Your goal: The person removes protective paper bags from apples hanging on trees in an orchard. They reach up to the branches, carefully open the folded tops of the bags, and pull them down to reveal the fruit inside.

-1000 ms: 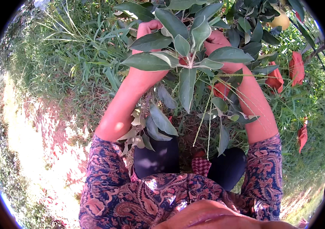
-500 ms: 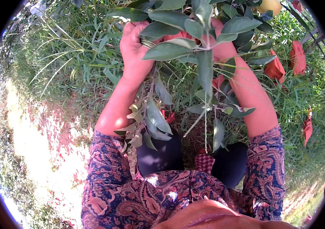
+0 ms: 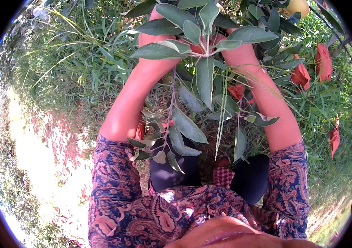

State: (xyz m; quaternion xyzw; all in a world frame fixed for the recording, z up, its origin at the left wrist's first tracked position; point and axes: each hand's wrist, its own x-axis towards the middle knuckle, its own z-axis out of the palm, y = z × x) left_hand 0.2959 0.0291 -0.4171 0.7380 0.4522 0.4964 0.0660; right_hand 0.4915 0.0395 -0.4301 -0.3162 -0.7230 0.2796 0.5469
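Note:
My left hand (image 3: 156,39) reaches up behind broad green leaves near the top of the view, its fingers hidden. Opposite it, my right hand (image 3: 239,50) is also partly covered by the leaves, and its fingers do not show. Between the two hands, behind the leafy shoot (image 3: 205,53), a bit of red paper-like material (image 3: 195,46) shows; whether either hand grips it I cannot make out. A thinner leafy branch (image 3: 172,99) hangs down beside my left forearm.
Crumpled red paper-like pieces (image 3: 301,73) are among the leaves and grass at the right. A yellowish round fruit (image 3: 298,7) hangs at the upper right. Tall grass (image 3: 89,78) surrounds the branches, with bare sunlit ground (image 3: 56,153) at the left. My dark-clad knees (image 3: 248,177) are below.
My left hand has moved right and upward, from a visible closed grip at the stems to behind the leaves. The leafy shoot has shifted slightly left, and the hanging branch has swung right.

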